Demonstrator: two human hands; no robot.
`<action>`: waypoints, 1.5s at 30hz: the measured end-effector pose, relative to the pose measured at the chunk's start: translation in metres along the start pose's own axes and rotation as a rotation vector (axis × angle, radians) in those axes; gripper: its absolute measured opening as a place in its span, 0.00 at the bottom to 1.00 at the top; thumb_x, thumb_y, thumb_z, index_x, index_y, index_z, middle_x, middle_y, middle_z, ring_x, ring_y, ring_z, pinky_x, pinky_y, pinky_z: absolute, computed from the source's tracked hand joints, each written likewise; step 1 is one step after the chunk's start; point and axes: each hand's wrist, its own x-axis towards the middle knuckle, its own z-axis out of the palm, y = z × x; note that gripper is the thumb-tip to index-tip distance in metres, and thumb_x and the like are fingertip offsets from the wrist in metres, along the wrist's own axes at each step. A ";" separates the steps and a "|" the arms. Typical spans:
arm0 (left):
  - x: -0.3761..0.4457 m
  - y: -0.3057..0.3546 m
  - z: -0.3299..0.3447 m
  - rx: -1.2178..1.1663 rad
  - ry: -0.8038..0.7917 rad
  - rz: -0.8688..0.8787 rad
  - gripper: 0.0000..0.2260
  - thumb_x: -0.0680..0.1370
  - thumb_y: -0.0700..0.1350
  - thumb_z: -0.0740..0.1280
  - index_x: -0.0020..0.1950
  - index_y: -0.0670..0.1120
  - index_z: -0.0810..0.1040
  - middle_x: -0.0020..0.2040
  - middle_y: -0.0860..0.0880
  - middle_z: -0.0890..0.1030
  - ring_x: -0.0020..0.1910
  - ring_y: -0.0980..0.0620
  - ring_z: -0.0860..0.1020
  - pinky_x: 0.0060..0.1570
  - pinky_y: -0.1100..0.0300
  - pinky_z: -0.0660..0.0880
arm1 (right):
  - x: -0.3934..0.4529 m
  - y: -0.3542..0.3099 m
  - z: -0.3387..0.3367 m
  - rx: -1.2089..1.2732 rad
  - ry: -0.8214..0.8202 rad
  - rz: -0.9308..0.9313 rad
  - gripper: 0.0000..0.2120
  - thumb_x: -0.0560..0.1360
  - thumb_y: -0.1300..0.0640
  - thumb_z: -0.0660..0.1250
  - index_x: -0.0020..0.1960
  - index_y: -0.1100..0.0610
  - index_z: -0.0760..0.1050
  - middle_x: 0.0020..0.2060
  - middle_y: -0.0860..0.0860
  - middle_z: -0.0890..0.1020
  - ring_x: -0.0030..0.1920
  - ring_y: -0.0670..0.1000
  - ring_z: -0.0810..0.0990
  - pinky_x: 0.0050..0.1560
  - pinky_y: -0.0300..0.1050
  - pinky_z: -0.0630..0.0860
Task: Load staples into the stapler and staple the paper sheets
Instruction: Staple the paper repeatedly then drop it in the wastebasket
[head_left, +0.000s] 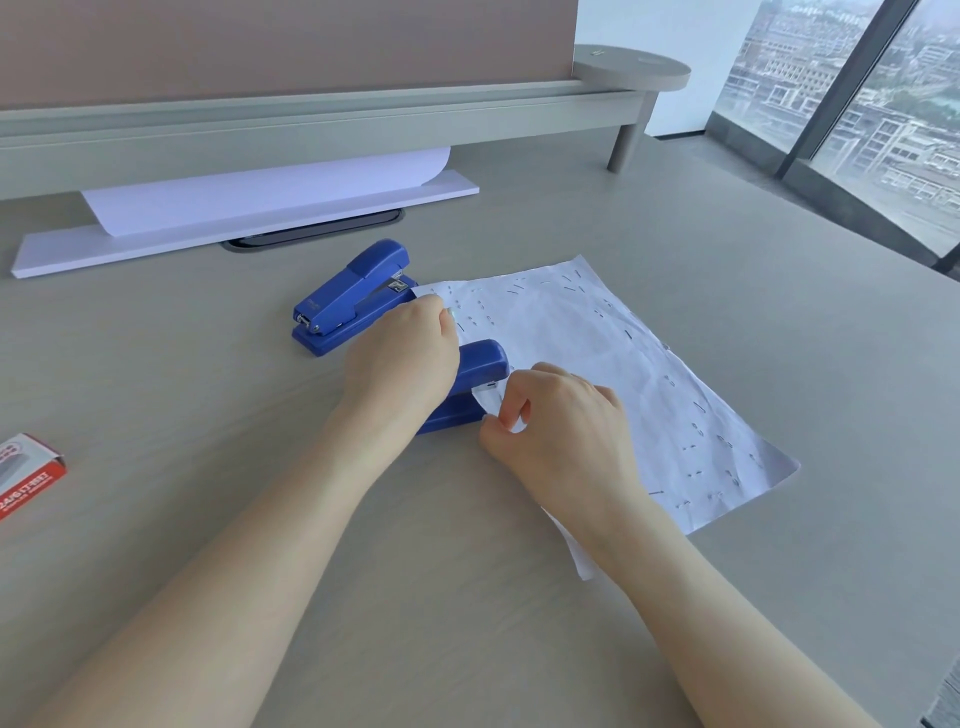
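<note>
Two blue staplers stand on the grey desk. The far stapler (353, 296) sits alone by the upper left corner of the paper sheets (597, 364), which carry several staples. The near stapler (480, 374) has the sheets' left edge in its mouth. My left hand (400, 358) lies over this stapler's top and rear, fingers curled down on the far side near the paper corner. My right hand (561, 431) pinches the paper edge just in front of the stapler's mouth.
A red and white staple box (26, 478) lies at the desk's left edge. A white board with a curled sheet (244, 208) leans at the back under the grey partition rail. A round grey shelf (631, 67) and a window are at the right.
</note>
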 end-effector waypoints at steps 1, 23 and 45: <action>0.000 0.000 0.000 0.005 -0.001 0.000 0.18 0.79 0.40 0.50 0.29 0.47 0.56 0.28 0.49 0.65 0.26 0.52 0.61 0.25 0.58 0.55 | 0.000 0.000 0.000 -0.001 -0.004 -0.003 0.05 0.68 0.56 0.65 0.34 0.52 0.71 0.34 0.48 0.74 0.37 0.53 0.72 0.49 0.45 0.67; -0.003 -0.002 0.004 0.023 -0.042 0.031 0.14 0.80 0.40 0.50 0.34 0.43 0.62 0.29 0.50 0.65 0.28 0.51 0.64 0.24 0.58 0.57 | 0.001 0.008 0.000 -0.012 -0.036 0.013 0.06 0.70 0.52 0.64 0.35 0.51 0.71 0.35 0.46 0.75 0.39 0.51 0.75 0.50 0.43 0.64; 0.008 0.001 0.005 0.371 -0.266 0.192 0.04 0.77 0.38 0.55 0.43 0.46 0.62 0.30 0.51 0.62 0.30 0.50 0.65 0.25 0.59 0.56 | 0.085 -0.003 0.016 -0.213 0.104 -0.196 0.17 0.68 0.68 0.55 0.54 0.55 0.69 0.49 0.50 0.74 0.52 0.54 0.68 0.57 0.48 0.48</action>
